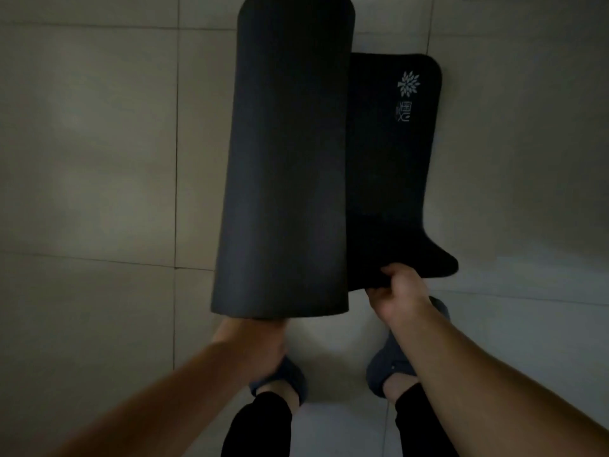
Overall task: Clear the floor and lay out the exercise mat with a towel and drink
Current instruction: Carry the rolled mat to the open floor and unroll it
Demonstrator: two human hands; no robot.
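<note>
A dark grey exercise mat (283,166) is partly rolled, its thick roll running away from me above the tiled floor. The unrolled flap (392,166) spreads to the right and carries a pale leaf logo (408,84). My right hand (400,288) pinches the flap's near corner, which curls upward. My left hand (253,328) reaches under the near end of the roll; its fingers are hidden by the mat, and it seems to hold the roll up. No towel or drink is in view.
Pale floor tiles (92,159) with dark grout lines lie on both sides of the mat. My feet in dark blue slippers (286,377) stand just behind the mat's near end. The room is dim.
</note>
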